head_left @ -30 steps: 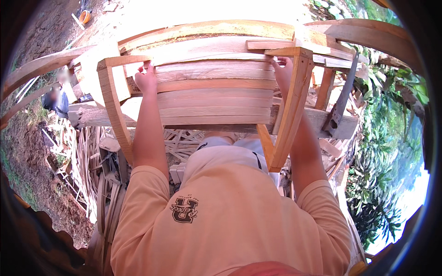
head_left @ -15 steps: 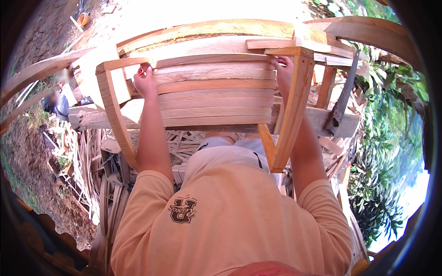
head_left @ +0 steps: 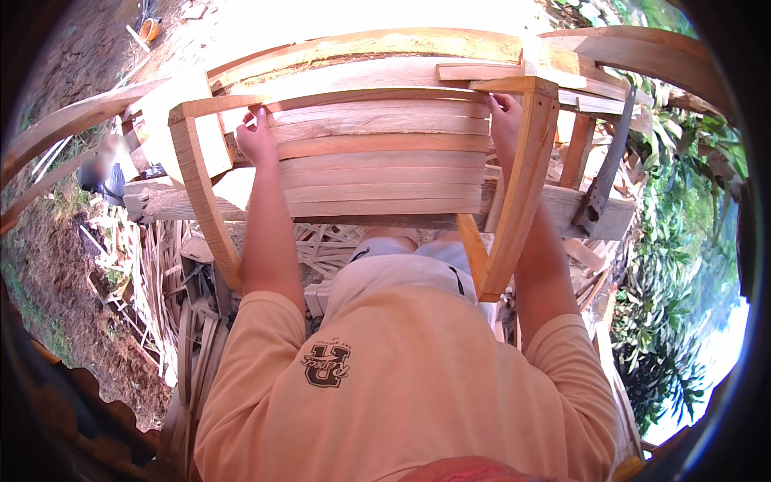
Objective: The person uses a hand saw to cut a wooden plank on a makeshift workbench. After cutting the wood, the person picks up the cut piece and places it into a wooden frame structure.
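Observation:
Several pale wooden slats (head_left: 385,163) lie side by side across the middle of a wooden chair frame, one of them more orange. At the far side of the row is a thin wooden slat (head_left: 377,97), its narrow darker side showing. My left hand (head_left: 257,140) pinches this slat's left end, with thumb and fingertips together. At its right end my right hand (head_left: 504,118) is closed in the same way, partly hidden by the right post. The frame's left post (head_left: 202,193) and right post (head_left: 518,197) stand outside my forearms.
A handsaw (head_left: 606,165) leans at the right. Under the work runs a thick timber beam (head_left: 165,201). Curved wooden pieces (head_left: 634,46) flank the frame. Wood strips (head_left: 148,289) are heaped at the lower left; leafy plants (head_left: 671,265) grow at the right. Another person (head_left: 104,173) is at the far left.
The far slat shows more of its darker side now. Both hands stay at its ends, with a small shift of the fingers. The whole view has shifted slightly.

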A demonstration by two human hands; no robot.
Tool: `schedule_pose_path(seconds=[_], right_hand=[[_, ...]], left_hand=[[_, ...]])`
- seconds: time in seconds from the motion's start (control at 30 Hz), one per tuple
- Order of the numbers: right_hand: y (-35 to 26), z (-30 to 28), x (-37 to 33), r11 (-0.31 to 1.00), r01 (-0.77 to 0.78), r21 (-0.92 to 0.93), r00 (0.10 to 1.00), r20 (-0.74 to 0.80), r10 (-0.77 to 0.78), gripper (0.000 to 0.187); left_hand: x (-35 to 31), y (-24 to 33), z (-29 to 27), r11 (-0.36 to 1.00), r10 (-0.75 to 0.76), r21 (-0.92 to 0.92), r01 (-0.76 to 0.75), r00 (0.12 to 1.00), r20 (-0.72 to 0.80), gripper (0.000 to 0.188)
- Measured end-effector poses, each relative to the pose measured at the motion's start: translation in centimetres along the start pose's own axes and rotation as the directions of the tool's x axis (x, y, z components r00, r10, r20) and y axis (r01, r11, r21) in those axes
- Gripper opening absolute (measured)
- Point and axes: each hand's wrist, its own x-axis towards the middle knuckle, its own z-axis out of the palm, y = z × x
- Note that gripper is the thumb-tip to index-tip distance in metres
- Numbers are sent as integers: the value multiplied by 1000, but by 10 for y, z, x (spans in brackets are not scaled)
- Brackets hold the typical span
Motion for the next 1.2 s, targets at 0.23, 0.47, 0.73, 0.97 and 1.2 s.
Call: schedule_pose_path(seconds=[0.23,0.47,0.73,0.97,1.2], right_hand=[[-5,-5,13,991,-118,-58,991,63,122,30],[14,-12,29,982,-188,-14,976,113,189,34],[8,-8,26,981,-156,-116,983,79,166,34],[9,-3,25,982,-139,-126,986,72,149,33],[40,-3,39,988,-119,-100,989,70,127,29]], left_hand=[[9,2,3,987,-105,-122,109,994,37,46],[24,-20,11,954,-139,-254,160,985,100,48],[12,0,9,954,-211,-204,221,975,68,42],[19,-20,22,977,-171,-135,163,984,-49,44],[31,-25,24,913,-284,-278,299,954,96,52]])
